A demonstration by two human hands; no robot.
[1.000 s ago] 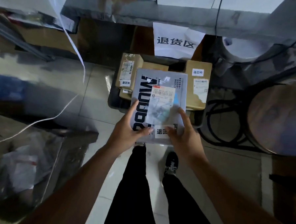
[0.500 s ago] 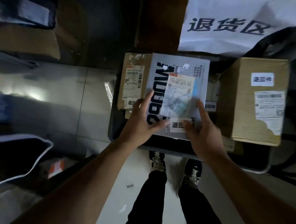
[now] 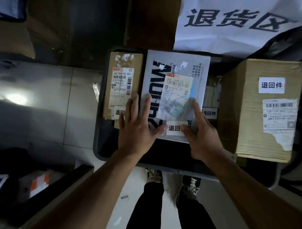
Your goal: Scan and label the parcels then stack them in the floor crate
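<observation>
A flat grey parcel (image 3: pixel 177 68) with black lettering, a shipping label and a white sticker lies on top of other parcels in the dark floor crate (image 3: pixel 97 146). My left hand (image 3: pixel 137 127) lies flat on its near left part, fingers straight and spread, thumb by the white sticker. My right hand (image 3: pixel 201 134) touches its near right corner with straight fingers. A narrow brown box (image 3: pixel 123 85) lies to the left in the crate. A larger brown box (image 3: pixel 262 109) with a white sticker stands at the right.
A white sheet with large black characters (image 3: pixel 239 22) hangs behind the crate. My legs and shoes (image 3: pixel 171 182) stand just before the crate's near rim. Dark bags and a small box with orange tape (image 3: pixel 38 182) lie at the lower left on the tiled floor.
The grey parcel has gone down from mid-air onto the parcels in the crate. My view has moved closer, and both hands have flattened on top of it.
</observation>
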